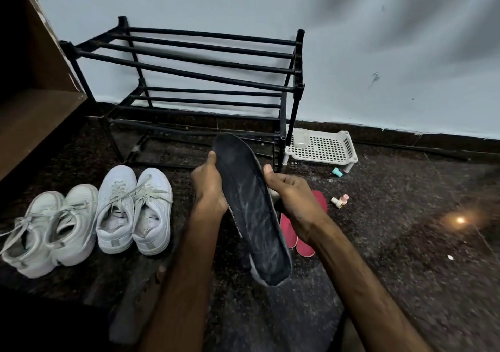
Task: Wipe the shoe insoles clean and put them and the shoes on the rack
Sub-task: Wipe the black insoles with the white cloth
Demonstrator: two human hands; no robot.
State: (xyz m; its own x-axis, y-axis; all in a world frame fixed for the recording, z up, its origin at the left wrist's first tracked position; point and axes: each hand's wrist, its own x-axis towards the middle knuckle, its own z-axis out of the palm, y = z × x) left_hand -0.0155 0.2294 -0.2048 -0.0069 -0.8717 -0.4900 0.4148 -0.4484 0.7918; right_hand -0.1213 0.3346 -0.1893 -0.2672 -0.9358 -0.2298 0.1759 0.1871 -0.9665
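Above dark floor (392, 243), our left hand (208, 186) and right hand (293, 198) clasp the insole (251, 211) edges, toe toward rack (189, 62).

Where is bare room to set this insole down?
Both tiers of the rack are bare. Open floor lies right of the pink slippers. Crowded: white sneakers left of the held insole, small bottles by the white basket.

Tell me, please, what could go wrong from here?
1. The rack has only spaced bars; the insole, held by the left hand and right hand, might slip through.
2. What looks like a second insole lies on the floor close by and could get stepped on.
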